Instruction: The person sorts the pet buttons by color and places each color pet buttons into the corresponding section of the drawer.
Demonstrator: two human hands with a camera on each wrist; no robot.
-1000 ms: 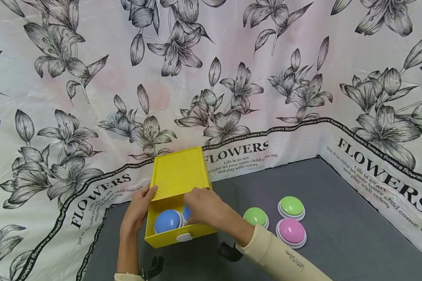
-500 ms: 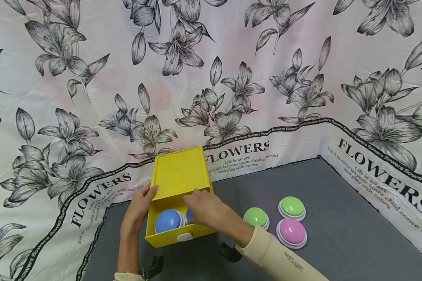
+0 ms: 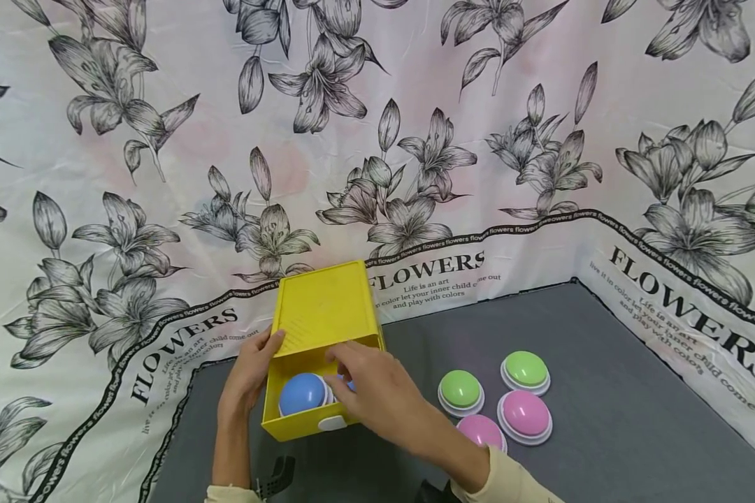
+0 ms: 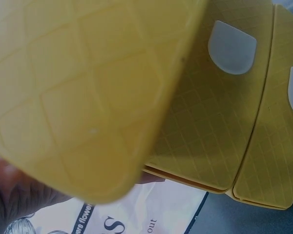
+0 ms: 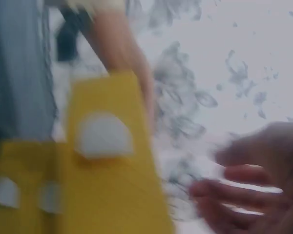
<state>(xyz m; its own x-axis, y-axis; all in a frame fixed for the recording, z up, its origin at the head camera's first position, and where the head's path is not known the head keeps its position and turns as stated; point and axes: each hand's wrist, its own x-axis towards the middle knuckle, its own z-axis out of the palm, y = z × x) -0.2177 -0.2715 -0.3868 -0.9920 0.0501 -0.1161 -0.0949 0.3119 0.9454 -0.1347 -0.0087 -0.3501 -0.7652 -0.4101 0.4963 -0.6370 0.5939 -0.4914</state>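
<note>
A small yellow drawer cabinet (image 3: pixel 327 307) has its top drawer (image 3: pixel 286 427) pulled out, with a white tab handle (image 3: pixel 332 423) on the front. In that drawer lies a blue dome button (image 3: pixel 302 395) on a white base; a second blue button (image 3: pixel 350 385) beside it is mostly hidden behind my right hand. My left hand (image 3: pixel 248 374) grips the cabinet's left side, thumb on the top edge. Over the drawer's right part, my right hand (image 3: pixel 380 391) has loosely parted fingers with nothing between them, as the right wrist view also shows.
Right of the cabinet, two green buttons (image 3: pixel 461 388) and two pink buttons (image 3: pixel 525 413) sit on the grey table (image 3: pixel 604 391). The nearer pink one is partly covered by my right arm. A flower-printed cloth (image 3: pixel 352 175) hangs close behind the cabinet. Lower drawers (image 4: pixel 268 122) appear closed.
My right hand has let go of the second blue button in the drawer, its fingers loosening as it shifts slightly right and nearer. My left hand stays on the cabinet.
</note>
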